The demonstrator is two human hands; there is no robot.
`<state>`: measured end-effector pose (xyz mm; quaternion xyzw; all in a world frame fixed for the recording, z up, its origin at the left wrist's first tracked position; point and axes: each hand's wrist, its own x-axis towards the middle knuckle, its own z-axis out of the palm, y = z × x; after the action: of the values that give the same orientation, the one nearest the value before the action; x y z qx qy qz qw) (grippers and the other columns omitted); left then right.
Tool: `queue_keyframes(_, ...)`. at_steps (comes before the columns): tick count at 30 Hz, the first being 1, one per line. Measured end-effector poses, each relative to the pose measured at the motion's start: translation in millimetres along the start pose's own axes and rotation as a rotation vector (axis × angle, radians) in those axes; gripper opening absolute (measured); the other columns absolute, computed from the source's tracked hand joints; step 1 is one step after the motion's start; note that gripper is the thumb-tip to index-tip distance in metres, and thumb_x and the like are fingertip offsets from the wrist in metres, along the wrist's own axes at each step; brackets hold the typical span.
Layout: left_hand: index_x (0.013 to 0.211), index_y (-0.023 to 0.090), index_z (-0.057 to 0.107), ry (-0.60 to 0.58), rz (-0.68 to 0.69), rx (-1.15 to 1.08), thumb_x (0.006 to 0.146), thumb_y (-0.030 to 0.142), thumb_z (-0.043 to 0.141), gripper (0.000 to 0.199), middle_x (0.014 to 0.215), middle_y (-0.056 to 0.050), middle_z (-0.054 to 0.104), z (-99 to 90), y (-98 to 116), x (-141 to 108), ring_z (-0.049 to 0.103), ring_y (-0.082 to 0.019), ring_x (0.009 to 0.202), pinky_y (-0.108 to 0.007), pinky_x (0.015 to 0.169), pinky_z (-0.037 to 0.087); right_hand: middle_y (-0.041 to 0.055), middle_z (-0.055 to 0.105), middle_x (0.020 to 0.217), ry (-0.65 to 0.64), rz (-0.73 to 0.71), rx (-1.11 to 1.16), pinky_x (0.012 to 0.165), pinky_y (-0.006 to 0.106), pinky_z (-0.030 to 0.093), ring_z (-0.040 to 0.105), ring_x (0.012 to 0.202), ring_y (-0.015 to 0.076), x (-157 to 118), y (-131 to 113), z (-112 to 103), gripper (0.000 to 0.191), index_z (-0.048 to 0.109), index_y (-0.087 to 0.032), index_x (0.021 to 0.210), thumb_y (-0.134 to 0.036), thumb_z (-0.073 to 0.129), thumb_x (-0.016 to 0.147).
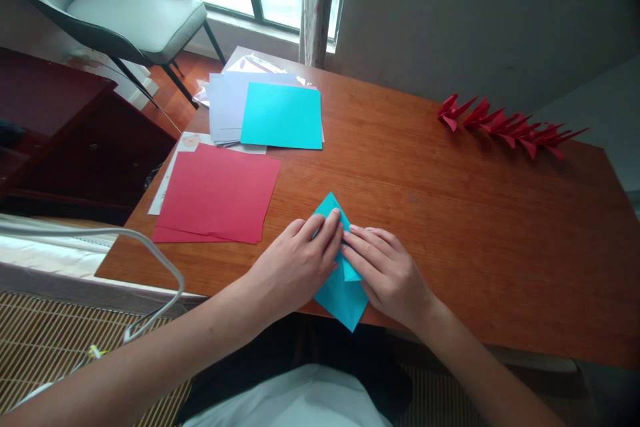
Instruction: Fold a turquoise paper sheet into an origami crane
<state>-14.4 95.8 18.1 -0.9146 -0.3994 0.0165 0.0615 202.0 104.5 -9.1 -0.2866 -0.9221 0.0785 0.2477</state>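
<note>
A sheet of turquoise origami paper (344, 303), folded to a diamond shape with a raised flap, lies at the near edge of the table, one corner jutting past it. My left hand (310, 255) is over its left side, fingers bent and pressed together on the upper part near the middle crease. From the right, my right hand (391, 271) grips the flap, its fingers together on top and its thumb partly hidden. The fingertips of both hands almost meet at the crease and cover much of the folds.
Red paper sheets (217, 193) lie to the left on the wooden table (450, 227). Behind them, a turquoise sheet (283, 115) rests on pale lilac sheets (227, 103). Several red folded paper cranes (510, 125) stand in a row at the back right. A white cable (160, 257) loops at lower left.
</note>
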Motion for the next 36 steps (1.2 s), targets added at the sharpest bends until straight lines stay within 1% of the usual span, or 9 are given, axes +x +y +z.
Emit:
queue_keyframes(6,0.143,0.010,0.056,-0.008,-0.005,-0.008,0.105,0.038,0.040,0.050,0.157,-0.017,0.046,4.5,-2.7,-1.6,0.052,-0.030,0.123,-0.040,0.091,0.046,0.0135,0.070,0.131,0.009,0.009,0.002,0.103,0.048,0.055,0.060,0.131,0.0283,-2.8,-0.8,-0.3,0.037,0.068,-0.013,0.127,-0.008,0.049,0.096)
queue_keyframes(12,0.143,0.012,0.056,-0.021,-0.023,-0.011,0.105,0.038,0.039,0.049,0.158,-0.014,0.046,3.8,-0.4,-2.5,0.051,-0.029,0.124,-0.040,0.093,0.046,0.0145,0.070,0.132,0.010,0.002,-0.003,0.103,0.047,0.055,0.061,0.131,0.0295,-2.7,-0.1,-0.3,0.035,0.068,-0.010,0.125,-0.006,0.049,0.095)
queue_keyframes(14,0.143,0.012,0.056,-0.027,-0.029,-0.011,0.105,0.038,0.039,0.049,0.158,-0.014,0.046,3.1,-0.3,-2.3,0.051,-0.029,0.125,-0.039,0.093,0.046,0.0143,0.070,0.132,0.008,0.004,0.000,0.102,0.048,0.055,0.061,0.131,0.0295,-2.8,-0.3,-0.3,0.035,0.068,-0.010,0.125,-0.007,0.049,0.096)
queue_keyframes(18,0.143,0.012,0.056,-0.012,-0.031,-0.016,0.105,0.038,0.040,0.049,0.157,-0.013,0.047,2.9,-0.3,-1.9,0.050,-0.029,0.125,-0.039,0.093,0.046,0.0131,0.070,0.132,0.014,0.013,0.006,0.102,0.048,0.055,0.060,0.131,0.0284,-3.5,-0.5,0.3,0.037,0.068,-0.013,0.126,-0.007,0.048,0.096)
queue_keyframes(22,0.144,0.013,0.056,-0.023,-0.040,-0.019,0.105,0.038,0.040,0.049,0.159,-0.012,0.046,2.8,0.6,-2.0,0.049,-0.029,0.127,-0.039,0.093,0.045,0.0126,0.070,0.132,0.009,0.022,0.010,0.103,0.047,0.055,0.060,0.132,0.0277,-3.6,-0.5,0.8,0.038,0.068,-0.015,0.128,-0.007,0.048,0.096)
queue_keyframes(28,0.144,0.013,0.055,-0.025,-0.039,-0.028,0.105,0.038,0.039,0.049,0.159,-0.013,0.045,2.9,0.3,-1.9,0.050,-0.029,0.125,-0.039,0.091,0.045,0.0137,0.070,0.131,0.010,0.022,0.023,0.104,0.048,0.055,0.059,0.133,0.0289,-4.4,-0.5,0.7,0.039,0.067,-0.012,0.128,-0.007,0.050,0.095)
queue_keyframes(33,0.144,0.012,0.055,-0.027,-0.036,-0.027,0.105,0.039,0.041,0.049,0.159,-0.013,0.044,3.3,-0.1,-1.9,0.049,-0.029,0.126,-0.039,0.091,0.045,0.0121,0.070,0.133,0.003,0.040,0.030,0.105,0.048,0.054,0.059,0.133,0.0276,-5.3,-0.2,0.9,0.041,0.067,-0.016,0.130,-0.007,0.048,0.095)
queue_keyframes(36,0.144,0.012,0.056,-0.018,-0.037,-0.022,0.105,0.038,0.041,0.049,0.159,-0.013,0.045,3.3,0.0,-1.7,0.049,-0.029,0.126,-0.039,0.091,0.045,0.0123,0.069,0.133,0.001,0.031,0.016,0.105,0.048,0.054,0.059,0.133,0.0279,-5.0,-0.1,0.7,0.039,0.068,-0.015,0.129,-0.007,0.048,0.096)
